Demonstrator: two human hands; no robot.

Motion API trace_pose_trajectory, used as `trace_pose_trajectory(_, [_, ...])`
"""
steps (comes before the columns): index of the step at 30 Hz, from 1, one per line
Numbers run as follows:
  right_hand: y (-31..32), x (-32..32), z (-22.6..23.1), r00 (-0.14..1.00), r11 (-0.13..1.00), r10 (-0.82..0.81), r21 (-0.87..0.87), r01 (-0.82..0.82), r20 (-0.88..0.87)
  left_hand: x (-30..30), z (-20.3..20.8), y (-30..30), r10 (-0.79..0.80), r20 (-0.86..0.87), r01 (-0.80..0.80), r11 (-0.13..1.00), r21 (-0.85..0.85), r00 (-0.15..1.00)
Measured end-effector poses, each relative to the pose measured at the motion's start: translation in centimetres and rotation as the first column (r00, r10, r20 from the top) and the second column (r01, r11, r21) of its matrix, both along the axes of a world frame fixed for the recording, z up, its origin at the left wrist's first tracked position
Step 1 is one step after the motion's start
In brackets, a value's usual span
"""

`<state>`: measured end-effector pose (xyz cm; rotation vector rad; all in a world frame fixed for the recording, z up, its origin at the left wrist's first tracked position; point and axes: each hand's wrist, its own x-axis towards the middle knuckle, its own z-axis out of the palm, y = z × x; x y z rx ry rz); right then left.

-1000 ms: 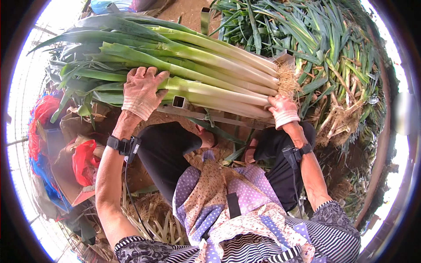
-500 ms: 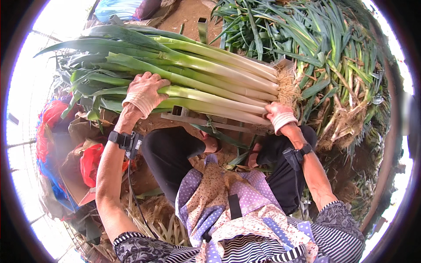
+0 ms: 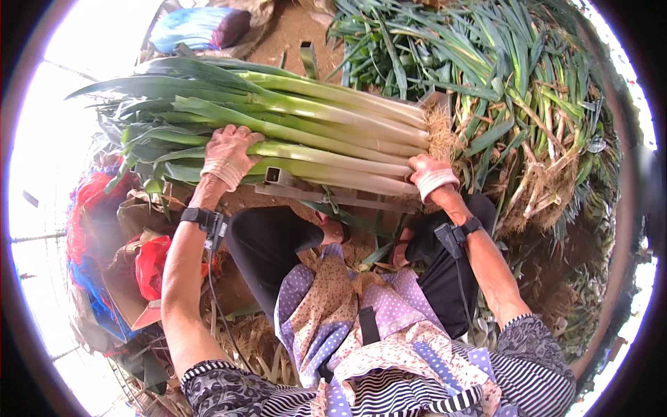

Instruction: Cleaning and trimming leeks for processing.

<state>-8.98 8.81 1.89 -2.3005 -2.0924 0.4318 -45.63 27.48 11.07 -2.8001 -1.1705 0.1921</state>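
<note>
A thick bundle of leeks (image 3: 326, 128) lies crosswise before me, green leaves to the left, white shanks and roots (image 3: 441, 135) to the right. It rests on a metal rack of square tubing (image 3: 309, 60). My left hand (image 3: 233, 154) is closed over the green stalks at the near side, its fingers curled on top. Around the white ends of the nearest leeks, close to the roots, my right hand (image 3: 432, 175) is closed. Pale cloth wraps both palms. The undersides of my hands and the thumbs' full grip are hidden.
A big heap of untrimmed leeks (image 3: 521, 104) fills the right side. Red plastic bags (image 3: 153, 267) and sacking lie at the left, with more roots and stalks (image 3: 257, 340) near my left elbow. A blue-wrapped bundle (image 3: 194, 29) lies at the far left. My knees sit below the rack.
The bundle's root end and my right hand have shifted slightly left in the view, with the leaf tips shifting slightly right. Both hands keep their hold on the leeks.
</note>
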Motion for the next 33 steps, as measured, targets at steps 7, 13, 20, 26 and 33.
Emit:
trace_pose_trajectory(7, [-0.1, -0.6, 0.5, 0.989, 0.994, 0.060, 0.080, -0.071, 0.132, 0.9, 2.9, 0.3, -0.102, 0.034, 0.098, 0.990, 0.103, 0.994])
trace_pose_trajectory(13, [0.5, -1.9, 2.3, 0.997, 0.974, -0.013, 0.223, 0.030, -0.080, 1.8, 10.5, -0.3, -0.099, -0.101, 0.117, 0.975, 0.188, 0.990])
trace_pose_trajectory(20, [-2.8, -3.5, 14.7, 0.639, 0.955, -0.286, -0.158, 0.251, -0.714, 2.8, 7.8, -1.6, -0.024, 0.943, -0.535, 0.828, -0.167, -0.332])
trace_pose_trajectory(26, [-8.5, -4.4, 18.9, 0.249, 0.825, -0.555, -0.485, 0.290, -0.794, 7.2, -1.5, -3.0, 0.650, -0.144, 0.579, 0.526, -0.623, -0.746])
trace_pose_trajectory(33, [-16.8, -4.6, 17.7, 0.219, 0.684, -0.716, -0.606, 0.406, -0.663, 13.1, 0.6, -6.1, 0.893, -0.138, 0.904, 0.422, -0.066, -0.428])
